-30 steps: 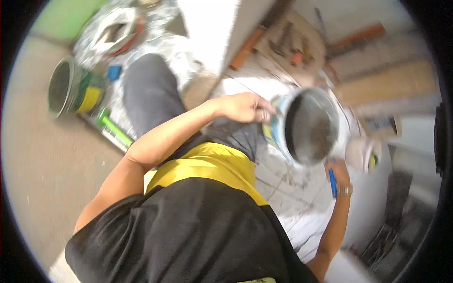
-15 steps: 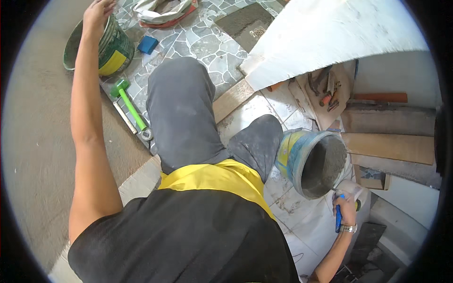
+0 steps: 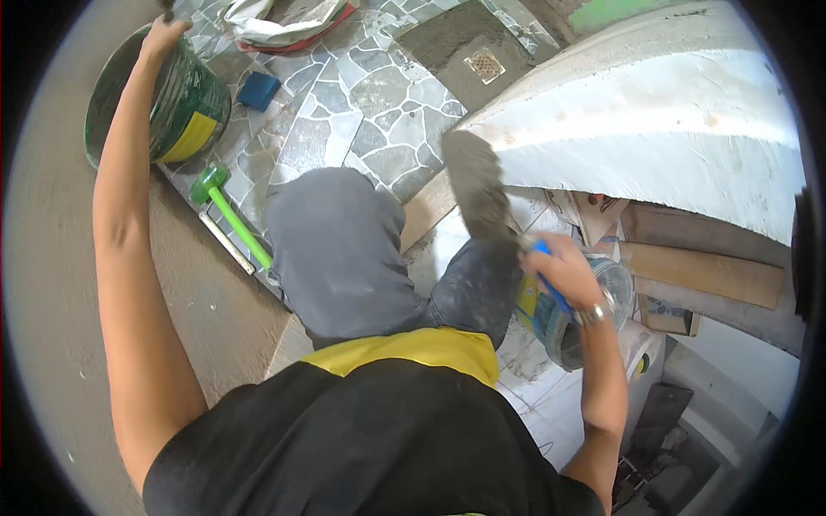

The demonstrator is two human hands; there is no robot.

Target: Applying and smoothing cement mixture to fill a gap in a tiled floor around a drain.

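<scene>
At centre right, the blue handle of a trowel [image 3: 475, 182] is wrapped firmly by the right hand [image 3: 564, 268]; the blade, laden with grey mortar [image 3: 470, 162], is extended toward mid-frame, presumably held near level so that little is shed. Behind the right wrist, a blue-and-yellow bucket [image 3: 541, 322] is placed, apparently for easy reach. At upper left, the left hand [image 3: 162, 38] is held beside the rim of a green bucket [image 3: 191, 103]; whether the dark object [image 3: 167, 10] at its fingertips is gripped cannot be told. Below, a green mallet [image 3: 241, 228] is laid.
</scene>
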